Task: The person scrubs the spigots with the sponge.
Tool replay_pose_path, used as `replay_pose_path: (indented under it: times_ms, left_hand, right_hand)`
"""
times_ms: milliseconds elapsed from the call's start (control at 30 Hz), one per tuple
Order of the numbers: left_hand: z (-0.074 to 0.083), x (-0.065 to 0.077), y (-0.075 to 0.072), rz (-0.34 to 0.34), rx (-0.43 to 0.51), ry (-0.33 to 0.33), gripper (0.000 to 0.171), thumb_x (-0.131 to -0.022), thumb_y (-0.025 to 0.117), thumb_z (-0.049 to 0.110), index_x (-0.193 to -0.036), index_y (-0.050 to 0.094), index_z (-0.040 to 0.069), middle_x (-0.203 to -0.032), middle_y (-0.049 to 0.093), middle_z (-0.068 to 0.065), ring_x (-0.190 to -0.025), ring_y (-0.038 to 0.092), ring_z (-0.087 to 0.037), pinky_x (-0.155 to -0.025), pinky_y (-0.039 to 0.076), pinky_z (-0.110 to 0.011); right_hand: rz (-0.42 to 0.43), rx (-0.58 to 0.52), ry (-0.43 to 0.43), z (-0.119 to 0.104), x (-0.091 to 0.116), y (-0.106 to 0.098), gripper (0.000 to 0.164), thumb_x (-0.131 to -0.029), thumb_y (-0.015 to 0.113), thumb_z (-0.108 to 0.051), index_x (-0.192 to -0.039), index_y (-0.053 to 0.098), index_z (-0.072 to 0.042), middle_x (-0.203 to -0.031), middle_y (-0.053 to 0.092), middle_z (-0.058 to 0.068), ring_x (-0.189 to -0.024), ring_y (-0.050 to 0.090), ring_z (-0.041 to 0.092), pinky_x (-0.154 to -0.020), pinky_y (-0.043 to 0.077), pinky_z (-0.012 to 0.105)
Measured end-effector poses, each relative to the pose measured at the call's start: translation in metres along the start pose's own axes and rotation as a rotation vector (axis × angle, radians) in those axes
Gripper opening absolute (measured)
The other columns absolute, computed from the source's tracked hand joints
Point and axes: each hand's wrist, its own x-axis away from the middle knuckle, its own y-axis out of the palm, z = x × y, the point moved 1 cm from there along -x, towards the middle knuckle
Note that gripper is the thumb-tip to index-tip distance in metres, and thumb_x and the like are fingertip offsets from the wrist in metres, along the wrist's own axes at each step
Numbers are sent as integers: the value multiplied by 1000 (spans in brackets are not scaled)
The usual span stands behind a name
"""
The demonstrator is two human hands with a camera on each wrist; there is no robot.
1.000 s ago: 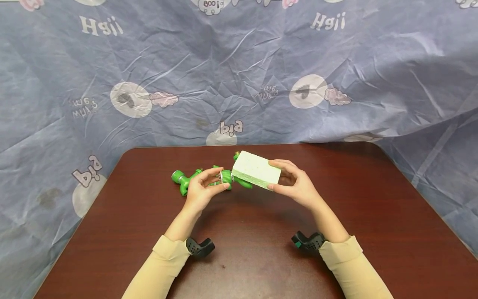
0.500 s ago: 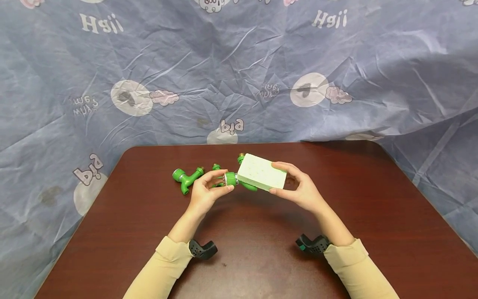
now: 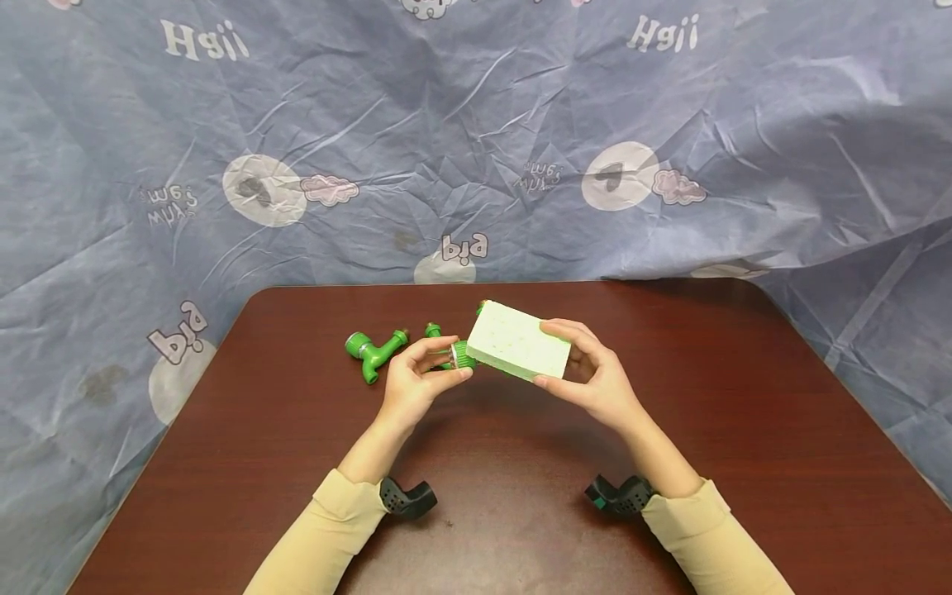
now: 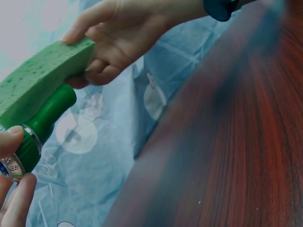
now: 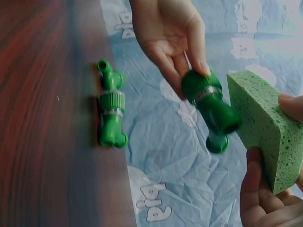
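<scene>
In the head view my left hand (image 3: 407, 382) pinches a green plastic tap (image 3: 464, 354) by its ribbed knob, raised over the table. My right hand (image 3: 604, 382) grips a light green sponge (image 3: 518, 340) by its right end, thumb below and fingers above. From the head, the sponge covers most of the tap's body. The right wrist view shows the tap's spout (image 5: 222, 118) pointing toward the broad face of the porous sponge (image 5: 265, 123). Seen from the left wrist, the tap body (image 4: 52, 111) lies right along the sponge's underside (image 4: 47, 75).
Two more green taps lie on the dark red-brown table (image 3: 476, 529): one on the left (image 3: 375, 354), another (image 3: 433, 330) partly behind my left hand. A blue printed cloth (image 3: 476, 124) hangs behind the table. Black wrist cameras (image 3: 407, 498) sit on both wrists.
Both hands have shifted slightly right with the tap and sponge. In the last half second the sponge slid left across the tap, hiding more of it. The other taps stay put.
</scene>
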Motion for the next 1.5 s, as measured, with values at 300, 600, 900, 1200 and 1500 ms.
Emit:
replay_pose_path:
  times_ms: [300,600,900,1200,1500]
  left_hand:
    - [-2,1,3,-17,-16,24,46,-69,78,-8,-113,65,1,-109,65,-8,-93,65,-20,-70,56,-31]
    - [-3,2,7,-40,-10,36,46,-69,76,-11,-113,62,-6,-112,64,-16,-89,66,-18,-70,56,-31]
    - [-4,2,7,-31,-13,39,47,-69,76,-12,-113,62,-7,-109,65,-13,-87,66,-17,-70,56,-30]
    - [-3,4,8,-28,-13,45,45,-67,77,-11,-110,65,-3,-103,66,-9,-86,66,-18,-72,56,-32]
    - [-5,6,10,-97,-8,19,47,-70,76,-10,-114,61,-7,-110,64,-18,-89,64,-37,-72,56,-33]
  right_hand:
    - [0,82,40,-5,1,9,65,-70,75,14,-129,51,4,-132,44,16,-96,57,17,-75,52,24]
    - [222,207,145,-29,-3,14,58,-73,75,8,-127,53,6,-127,46,17,-86,57,9,-71,50,20]
    - [235,-46,122,-5,-2,5,59,-74,70,14,-129,50,5,-128,45,11,-94,59,16,-75,53,21]
    - [51,97,21,-3,2,12,62,-70,73,15,-128,53,3,-129,45,16,-93,57,16,-69,50,22]
    - [251,196,144,-22,-3,11,58,-73,72,11,-128,51,8,-129,44,19,-87,56,9,-72,48,19]
